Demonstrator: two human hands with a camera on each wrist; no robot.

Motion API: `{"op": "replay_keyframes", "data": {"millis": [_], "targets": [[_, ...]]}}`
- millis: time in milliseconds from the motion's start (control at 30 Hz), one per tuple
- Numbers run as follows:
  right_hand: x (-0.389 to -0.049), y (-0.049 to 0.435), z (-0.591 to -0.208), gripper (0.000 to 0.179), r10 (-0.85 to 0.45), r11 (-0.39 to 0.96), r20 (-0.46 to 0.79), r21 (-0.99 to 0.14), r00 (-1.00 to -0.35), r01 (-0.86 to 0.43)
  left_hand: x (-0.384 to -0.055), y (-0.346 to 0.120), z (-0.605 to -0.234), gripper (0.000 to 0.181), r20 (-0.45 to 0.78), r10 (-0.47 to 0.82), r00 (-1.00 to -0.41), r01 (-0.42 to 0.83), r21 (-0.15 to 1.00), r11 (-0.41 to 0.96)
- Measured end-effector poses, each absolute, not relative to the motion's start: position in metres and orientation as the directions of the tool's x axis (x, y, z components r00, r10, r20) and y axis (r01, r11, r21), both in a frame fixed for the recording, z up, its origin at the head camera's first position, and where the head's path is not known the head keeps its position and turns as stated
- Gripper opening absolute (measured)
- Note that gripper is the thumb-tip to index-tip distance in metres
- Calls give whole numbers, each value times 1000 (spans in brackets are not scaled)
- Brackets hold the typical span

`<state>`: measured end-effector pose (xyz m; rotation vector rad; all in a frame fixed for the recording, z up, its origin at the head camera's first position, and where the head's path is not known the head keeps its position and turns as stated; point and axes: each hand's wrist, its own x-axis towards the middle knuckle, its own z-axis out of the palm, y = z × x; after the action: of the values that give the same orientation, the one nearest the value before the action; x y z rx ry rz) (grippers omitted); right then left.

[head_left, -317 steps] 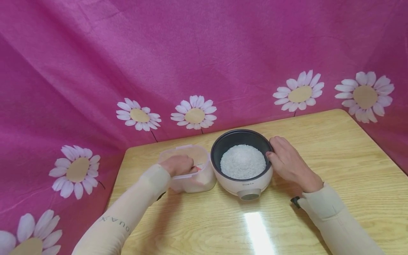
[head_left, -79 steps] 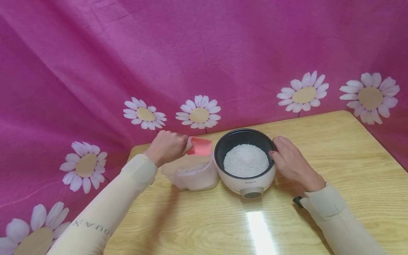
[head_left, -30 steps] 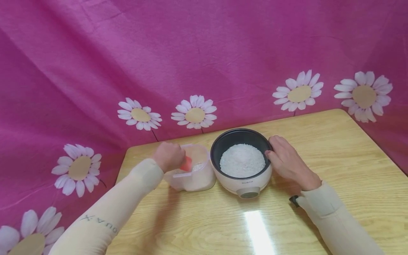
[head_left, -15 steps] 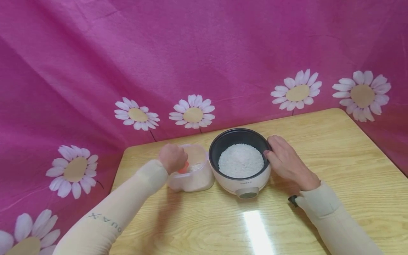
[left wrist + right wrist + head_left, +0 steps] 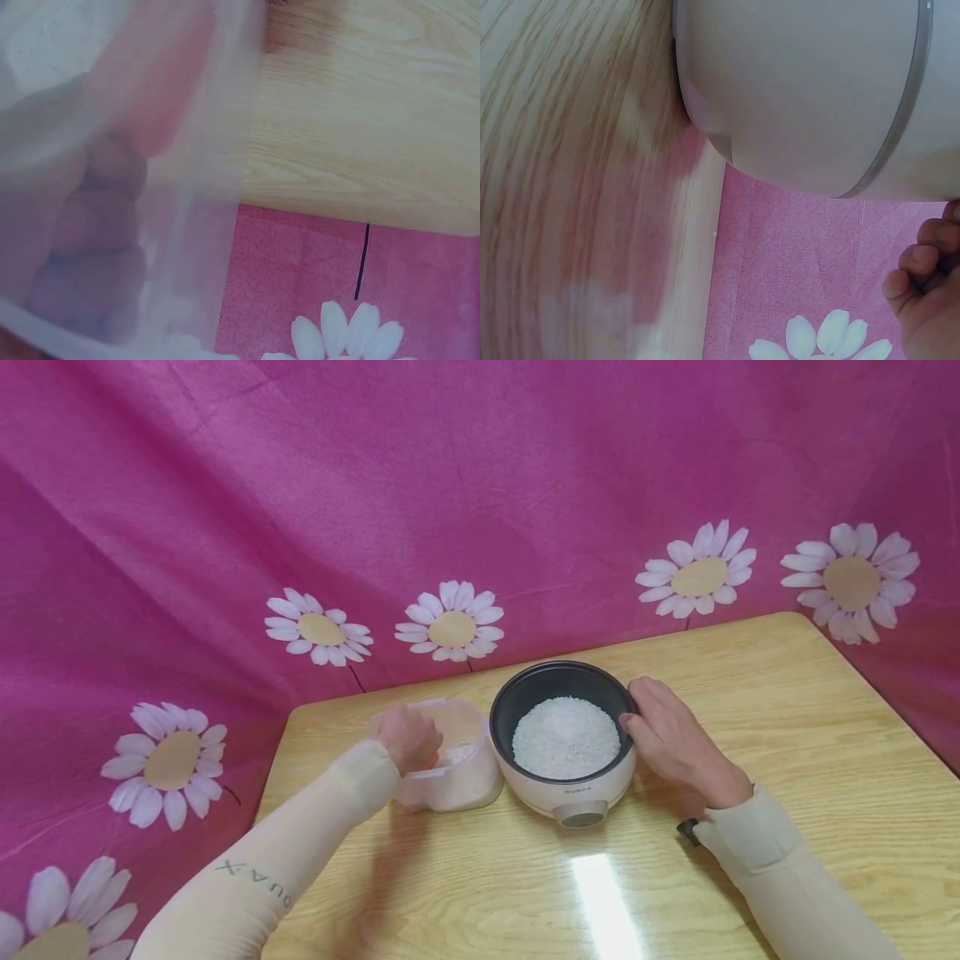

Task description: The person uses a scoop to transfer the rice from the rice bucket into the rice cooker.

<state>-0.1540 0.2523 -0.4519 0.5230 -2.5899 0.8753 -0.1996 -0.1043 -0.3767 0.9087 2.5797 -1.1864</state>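
My left hand reaches into a translucent plastic container and holds a red-orange scoop by its handle. Through the container's wall, the left wrist view shows curled fingers and the blurred scoop. Some white rice lies inside the container. Just right of it, close against it, stands a white rice cooker with a black inner pot. A mound of rice fills the lower part of that pot. My right hand grips the cooker's right rim, thumb at the top edge.
Both vessels stand toward the back of a wooden table. A magenta cloth printed with daisies hangs behind the table and along its sides. A bright light reflection lies on the tabletop in front of the cooker.
From above the container, my left hand has come down with the scoop, which now sits low inside and is mostly hidden. My right hand has stayed on the cooker's rim.
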Motion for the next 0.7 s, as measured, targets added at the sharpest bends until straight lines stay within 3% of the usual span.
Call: {"op": "replay_keyframes", "data": {"millis": [367,700], "targets": [[-156,252,-454,3,-226,733,493,-481,-840,-480,-202,-109,-374,29,-479,355,-803,567,-430,702],[-155,253,-454,3,-224,738,481,-484,-847,-470,-208,-116,-375,34,-479,390,-787,582,-362,729]]}}
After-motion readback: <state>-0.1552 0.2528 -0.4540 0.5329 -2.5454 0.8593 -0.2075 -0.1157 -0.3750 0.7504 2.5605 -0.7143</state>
